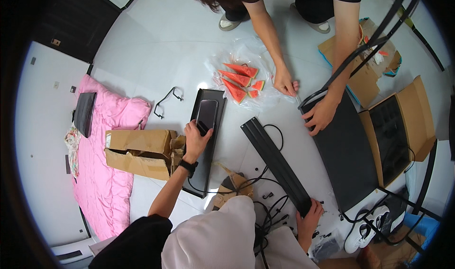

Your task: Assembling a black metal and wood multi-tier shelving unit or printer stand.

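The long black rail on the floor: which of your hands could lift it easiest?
Probably the right hand: it already grips the near end of the long black rail. The left hand is busy on the phone.

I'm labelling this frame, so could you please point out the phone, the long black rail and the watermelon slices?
phone point(207, 116): head view, middle of its dark screen.
long black rail point(275, 162): head view, mid-length of its top face.
watermelon slices point(239, 79): head view, red flesh of a middle slice.

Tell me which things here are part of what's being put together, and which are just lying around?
In use:
- long black rail, gripped by the right hand
- phone under the left hand, on a black panel
- large black board, held by another person

Lying about:
- watermelon slices
- pink quilt
- opened cardboard box
- white shoes
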`<state>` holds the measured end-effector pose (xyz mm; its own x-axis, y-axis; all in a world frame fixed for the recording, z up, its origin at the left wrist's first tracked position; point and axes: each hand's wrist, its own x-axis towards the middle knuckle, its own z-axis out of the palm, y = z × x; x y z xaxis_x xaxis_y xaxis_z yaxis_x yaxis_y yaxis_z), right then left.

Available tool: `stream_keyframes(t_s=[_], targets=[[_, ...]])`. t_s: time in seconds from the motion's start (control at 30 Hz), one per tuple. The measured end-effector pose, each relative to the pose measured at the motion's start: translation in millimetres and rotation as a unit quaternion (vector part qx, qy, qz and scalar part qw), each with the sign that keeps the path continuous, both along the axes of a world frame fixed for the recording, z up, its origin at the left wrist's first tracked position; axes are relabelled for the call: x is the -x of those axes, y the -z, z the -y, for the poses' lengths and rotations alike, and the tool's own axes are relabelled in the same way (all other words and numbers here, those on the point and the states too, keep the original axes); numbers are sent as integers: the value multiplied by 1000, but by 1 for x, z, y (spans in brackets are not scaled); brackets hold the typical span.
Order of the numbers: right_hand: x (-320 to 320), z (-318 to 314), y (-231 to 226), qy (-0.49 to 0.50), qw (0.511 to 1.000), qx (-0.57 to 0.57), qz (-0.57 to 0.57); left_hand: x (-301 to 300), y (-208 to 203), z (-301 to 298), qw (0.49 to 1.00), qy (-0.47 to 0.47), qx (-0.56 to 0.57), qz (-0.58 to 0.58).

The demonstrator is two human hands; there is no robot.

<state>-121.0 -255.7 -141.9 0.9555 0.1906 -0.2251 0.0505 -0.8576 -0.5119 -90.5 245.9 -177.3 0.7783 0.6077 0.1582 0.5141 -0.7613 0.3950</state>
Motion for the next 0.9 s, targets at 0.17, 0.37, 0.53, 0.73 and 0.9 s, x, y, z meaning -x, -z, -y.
stream_keyframes(t_s=[0.17,0.37,0.53,0.73,0.9], targets=[[0,-2,-4,15,999,15,-24,-16,13,-4,996,-5,-59,-61],[5,6,-12,42,999,21,8,-46,8,-9,997,66,-24,-43],[-2,8,5,20,999,-3,38,-14,-21,-53,985,72,147,50],[3,0,-7,47,998,-1,34,-7,27,-160,995,-85,-26,-36],[13,14,-2,65,997,7,46,-27,44,-158,996,-63,-33,-44]])
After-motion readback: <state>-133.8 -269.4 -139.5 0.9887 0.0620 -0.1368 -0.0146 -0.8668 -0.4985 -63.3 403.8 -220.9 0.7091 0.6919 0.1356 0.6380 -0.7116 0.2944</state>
